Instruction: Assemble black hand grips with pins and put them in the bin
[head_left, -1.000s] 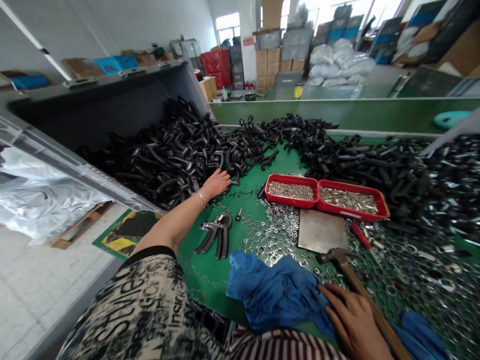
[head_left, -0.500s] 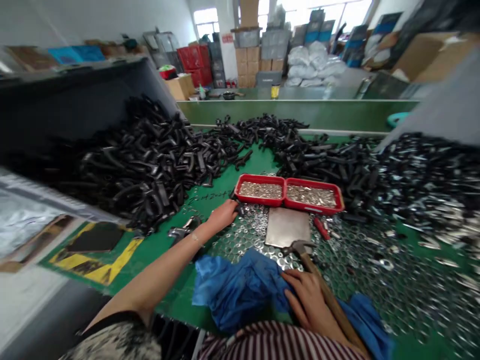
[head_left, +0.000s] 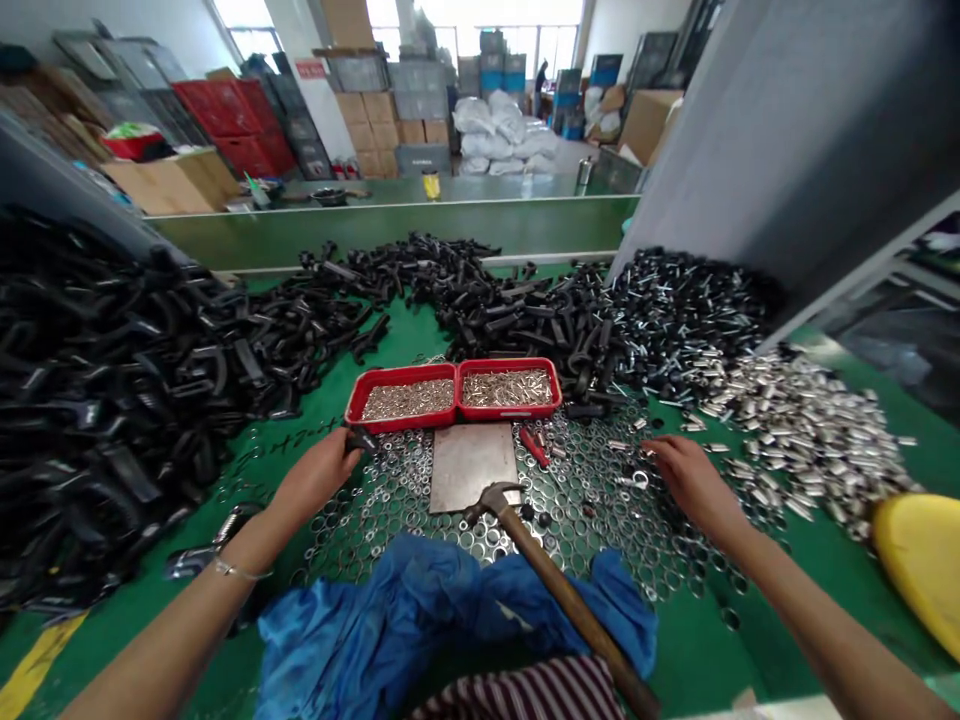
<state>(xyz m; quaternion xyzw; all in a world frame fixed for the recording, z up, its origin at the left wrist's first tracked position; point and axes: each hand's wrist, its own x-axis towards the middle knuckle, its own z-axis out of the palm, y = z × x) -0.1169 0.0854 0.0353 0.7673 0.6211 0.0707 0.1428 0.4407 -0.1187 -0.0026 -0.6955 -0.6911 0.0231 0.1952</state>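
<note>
My left hand (head_left: 319, 470) is closed on a small black part (head_left: 363, 440), beside the left red tray (head_left: 401, 422). Most of that part is hidden by the fingers. My right hand (head_left: 696, 488) is stretched out over the scattered metal rings (head_left: 652, 550), near the silver cylinders (head_left: 802, 430). Its thumb and fingertips come together; whatever is between them is too small to make out. Between the hands lie a flat metal plate (head_left: 474, 468), a red-handled tool (head_left: 534, 447) and a claw hammer (head_left: 559, 585), its handle across a blue cloth (head_left: 360, 630).
Black curved parts (head_left: 97, 400) are heaped at the left, with more black parts (head_left: 510, 310) along the back. Black-headed pieces (head_left: 690, 310) pile up against a grey panel (head_left: 750, 150). The right red tray (head_left: 510, 412) holds small metal pins. A yellow container (head_left: 922, 570) stands at the right edge.
The view has turned to the right. My right hand has left the blue cloth and hammer handle and reached out over the rings. My left hand stays beside the red tray with the black part.
</note>
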